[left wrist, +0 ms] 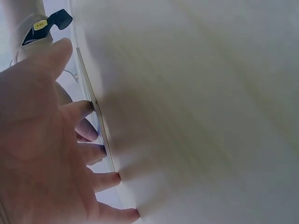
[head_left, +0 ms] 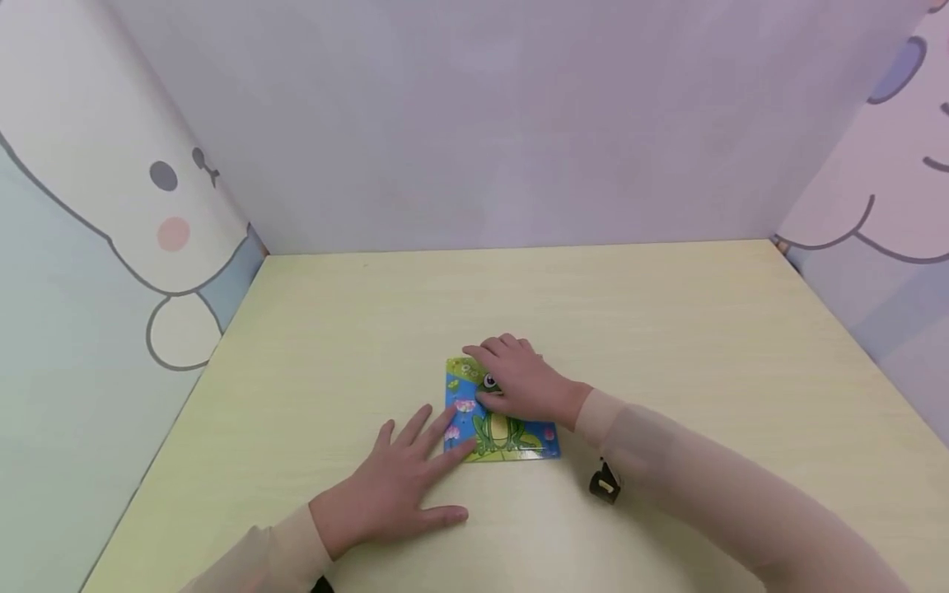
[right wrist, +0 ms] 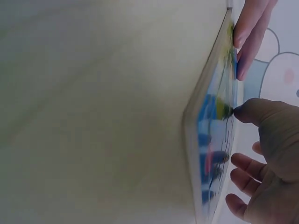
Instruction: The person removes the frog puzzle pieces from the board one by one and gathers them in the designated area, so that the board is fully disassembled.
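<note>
A flat frog jigsaw puzzle (head_left: 501, 430), blue and green with pink flowers, lies on the table in the head view. My left hand (head_left: 396, 486) is spread at its lower left, two fingertips over the picture's edge and the thumb off to the near side. Across the upper right part lies my right hand (head_left: 526, 383), covering some of the frog's head. In the right wrist view its thumb (right wrist: 247, 112) touches the puzzle face, while the other fingers, slightly bent, reach along it. Dark seams and a pale thick edge show on the puzzle (right wrist: 205, 154) there.
The pale yellow table (head_left: 334, 329) runs back to a plain lilac panel (head_left: 482, 123). Side panels with cartoon drawings (head_left: 178, 239) stand at left and right. A small black wrist strap clip (head_left: 605, 484) hangs below the right sleeve.
</note>
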Demonstrator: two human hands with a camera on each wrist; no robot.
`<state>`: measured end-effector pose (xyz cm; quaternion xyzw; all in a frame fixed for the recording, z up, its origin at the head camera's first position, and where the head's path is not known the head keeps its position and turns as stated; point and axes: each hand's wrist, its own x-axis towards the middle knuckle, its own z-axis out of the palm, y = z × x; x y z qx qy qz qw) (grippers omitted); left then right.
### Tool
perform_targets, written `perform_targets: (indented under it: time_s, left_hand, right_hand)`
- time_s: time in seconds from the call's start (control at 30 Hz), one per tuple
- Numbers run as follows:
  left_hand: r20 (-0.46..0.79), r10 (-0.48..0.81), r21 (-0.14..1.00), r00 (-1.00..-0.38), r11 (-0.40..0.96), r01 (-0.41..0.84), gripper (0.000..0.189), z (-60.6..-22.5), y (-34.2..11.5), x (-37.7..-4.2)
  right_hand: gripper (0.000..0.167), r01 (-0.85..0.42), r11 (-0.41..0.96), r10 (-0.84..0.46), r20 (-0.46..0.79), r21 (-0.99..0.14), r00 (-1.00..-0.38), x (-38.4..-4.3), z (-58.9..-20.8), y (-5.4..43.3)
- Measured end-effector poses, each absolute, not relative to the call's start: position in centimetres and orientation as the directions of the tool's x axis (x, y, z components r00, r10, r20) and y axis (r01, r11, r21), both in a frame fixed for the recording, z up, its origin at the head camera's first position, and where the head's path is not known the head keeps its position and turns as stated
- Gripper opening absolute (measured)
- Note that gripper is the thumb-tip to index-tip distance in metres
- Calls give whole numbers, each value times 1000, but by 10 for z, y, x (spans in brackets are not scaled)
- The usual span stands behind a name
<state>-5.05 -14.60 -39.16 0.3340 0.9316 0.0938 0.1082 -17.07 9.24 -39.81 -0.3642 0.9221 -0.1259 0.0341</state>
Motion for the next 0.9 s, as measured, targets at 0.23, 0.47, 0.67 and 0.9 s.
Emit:
perform_targets:
  time_s: [0.23,0.47,0.67,0.9]
  left_hand:
    - [-116,647,247,-754,754,609,76,-394,-145,-49]
    - [-132,639,255,-758,761,597,75,-394,-144,-50]
    - [-137,639,260,-757,761,595,75,-394,-143,-51]
    - [-152,635,268,-758,764,587,76,-393,-143,-51]
  right_hand:
    - [77,-586,758,-631,-92,-285,-771,-174,-387,75]
    - [76,-565,779,-613,-143,-274,-777,-176,-383,68]
    - [73,-542,792,-598,-174,-283,-783,-177,-380,64]
    - [71,-511,799,-587,-226,-317,-778,-178,-378,62]
